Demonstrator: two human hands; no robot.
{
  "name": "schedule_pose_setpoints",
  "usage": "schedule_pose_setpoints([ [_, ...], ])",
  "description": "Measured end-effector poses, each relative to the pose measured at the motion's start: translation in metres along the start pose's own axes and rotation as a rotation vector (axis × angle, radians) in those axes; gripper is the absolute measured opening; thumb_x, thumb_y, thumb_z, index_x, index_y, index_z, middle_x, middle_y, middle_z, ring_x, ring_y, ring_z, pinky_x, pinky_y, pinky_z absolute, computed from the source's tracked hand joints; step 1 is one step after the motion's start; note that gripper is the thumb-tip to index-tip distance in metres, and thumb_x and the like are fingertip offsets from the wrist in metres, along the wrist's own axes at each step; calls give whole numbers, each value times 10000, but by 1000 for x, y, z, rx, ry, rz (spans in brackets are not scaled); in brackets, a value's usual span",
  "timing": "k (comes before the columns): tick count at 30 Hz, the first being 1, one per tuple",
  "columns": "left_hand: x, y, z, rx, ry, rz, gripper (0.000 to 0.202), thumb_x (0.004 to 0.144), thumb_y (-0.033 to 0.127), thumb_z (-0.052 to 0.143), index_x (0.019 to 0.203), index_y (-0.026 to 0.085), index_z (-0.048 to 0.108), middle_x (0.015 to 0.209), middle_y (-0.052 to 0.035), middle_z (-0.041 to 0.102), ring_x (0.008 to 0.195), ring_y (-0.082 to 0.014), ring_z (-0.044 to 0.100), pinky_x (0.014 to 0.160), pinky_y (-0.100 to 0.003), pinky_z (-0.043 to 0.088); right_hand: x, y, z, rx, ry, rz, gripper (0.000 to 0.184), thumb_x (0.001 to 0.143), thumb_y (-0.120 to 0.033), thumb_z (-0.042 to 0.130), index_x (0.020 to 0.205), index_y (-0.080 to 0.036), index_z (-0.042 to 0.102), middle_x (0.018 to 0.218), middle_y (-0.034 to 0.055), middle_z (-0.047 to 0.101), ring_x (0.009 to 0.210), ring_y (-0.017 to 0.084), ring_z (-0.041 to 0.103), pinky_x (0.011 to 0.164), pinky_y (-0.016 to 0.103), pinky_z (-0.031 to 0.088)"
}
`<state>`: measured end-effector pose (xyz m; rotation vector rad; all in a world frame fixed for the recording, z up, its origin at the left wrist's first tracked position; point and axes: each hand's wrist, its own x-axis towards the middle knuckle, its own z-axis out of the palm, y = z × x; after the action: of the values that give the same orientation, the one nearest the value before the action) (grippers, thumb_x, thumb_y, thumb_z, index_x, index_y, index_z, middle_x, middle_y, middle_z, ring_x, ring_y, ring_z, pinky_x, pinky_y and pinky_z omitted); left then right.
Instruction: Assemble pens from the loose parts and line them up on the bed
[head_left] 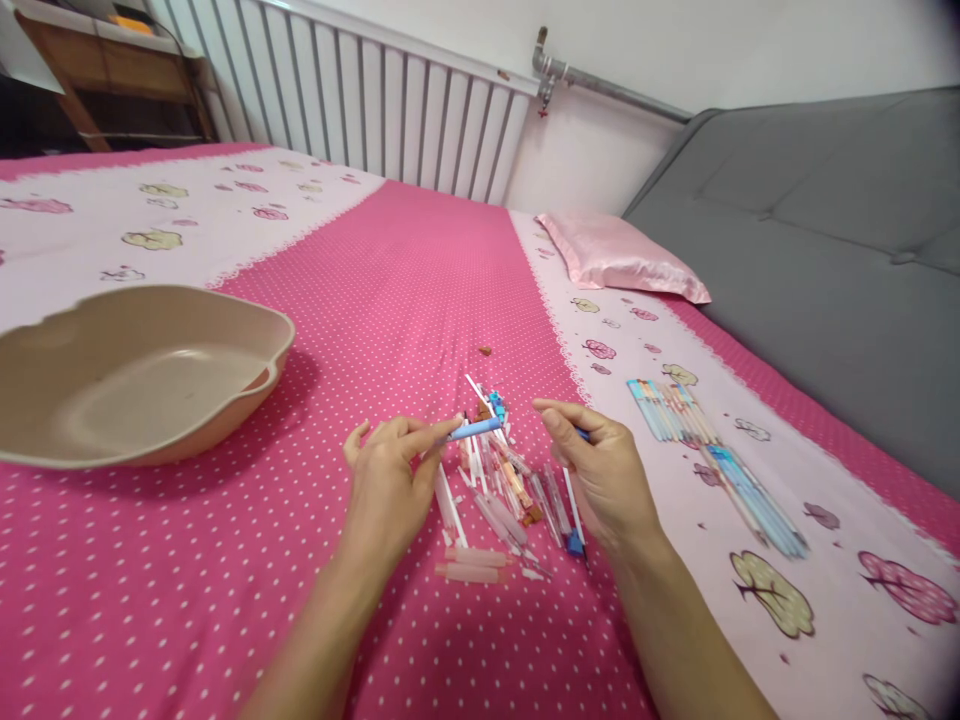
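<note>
Between the thumb and fingers of my left hand (394, 480) is a light blue pen barrel (477, 429), pointing to the right. My right hand (607, 470) is closed in a pinch, and a small dark blue pen part (583, 434) shows among its fingers, mostly hidden. Below and between both hands lies a loose pile of pen parts (499, 475): clear and pinkish tubes, thin white refills, orange-brown pieces and blue pieces. One blue piece (575, 543) lies at the pile's right edge. Pale pink tubes (472, 566) lie at its near side.
A large beige basin (150, 455) stands on the left of the pink dotted bedsheet (405, 640). To the right, pens lie in two rows, a farther group (671, 412) and a nearer blue group (757, 502). A pink pillow (626, 258) rests against the grey headboard (817, 190).
</note>
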<state>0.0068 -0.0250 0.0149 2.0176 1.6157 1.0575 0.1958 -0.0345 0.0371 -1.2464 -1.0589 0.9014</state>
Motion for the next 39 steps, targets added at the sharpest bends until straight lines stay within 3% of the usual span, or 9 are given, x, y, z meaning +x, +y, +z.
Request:
schedule_pose_setpoints([
  [5, -1, 1, 1, -3, -17, 22, 280, 843, 205, 546, 1028, 342, 705, 793, 8, 664, 784, -174, 588, 1013, -520, 237, -7, -2, 4, -18, -30, -10, 166, 692, -344, 746, 821, -241, 762, 719, -9, 704, 667, 120, 602, 647, 248, 474],
  [11, -2, 2, 1, -7, -20, 35, 271, 846, 208, 544, 1016, 341, 708, 783, 9, 667, 780, -174, 588, 1009, -500, 248, -7, 1, 8, -47, -65, -18, 133, 711, -315, 730, 819, -244, 761, 816, 15, 733, 751, 142, 634, 711, 267, 491],
  [17, -2, 2, 1, -19, -44, 42, 275, 853, 211, 530, 1028, 335, 702, 800, 8, 681, 798, -174, 594, 1015, -507, 233, -10, 2, 10, -182, -70, -45, 202, 737, -370, 697, 879, -241, 762, 709, 23, 695, 628, 151, 585, 545, 251, 438],
  [21, -2, 3, 0, -53, -46, 48, 274, 848, 214, 535, 1030, 336, 700, 852, -2, 713, 823, -184, 615, 1009, -519, 257, -13, 1, 9, -295, -109, -95, 314, 785, -403, 648, 1020, -213, 736, 570, -13, 582, 475, 112, 460, 469, 244, 358],
  [24, -2, 3, 0, -103, -58, 27, 267, 840, 229, 556, 1038, 342, 695, 946, -8, 736, 881, -203, 642, 1036, -550, 230, -13, -1, 7, -324, -150, -99, 368, 784, -388, 659, 1100, -204, 701, 488, -71, 393, 434, 80, 359, 463, 229, 308],
  [28, -1, 2, 2, -161, -83, 0, 274, 840, 232, 557, 1056, 342, 685, 1048, -5, 726, 935, -204, 668, 1099, -553, 147, -10, 0, 4, -364, -140, -89, 338, 778, -376, 659, 1057, -193, 709, 504, -85, 270, 441, 75, 293, 454, 223, 264],
  [35, -1, -1, 3, -194, -74, 3, 274, 851, 243, 533, 1063, 329, 683, 1091, -5, 706, 978, -214, 669, 1117, -561, 142, 3, 12, -8, -422, -89, -43, 356, 788, -329, 559, 1097, -153, 588, 728, -28, 508, 546, 103, 441, 526, 232, 363],
  [39, -1, -1, 3, -143, -50, 19, 280, 846, 231, 537, 1065, 333, 680, 1062, -1, 719, 964, -213, 669, 1106, -578, 149, 13, 25, -16, -680, -138, -31, 273, 805, -306, 492, 998, -160, 620, 687, -4, 571, 549, 136, 472, 549, 254, 369],
])
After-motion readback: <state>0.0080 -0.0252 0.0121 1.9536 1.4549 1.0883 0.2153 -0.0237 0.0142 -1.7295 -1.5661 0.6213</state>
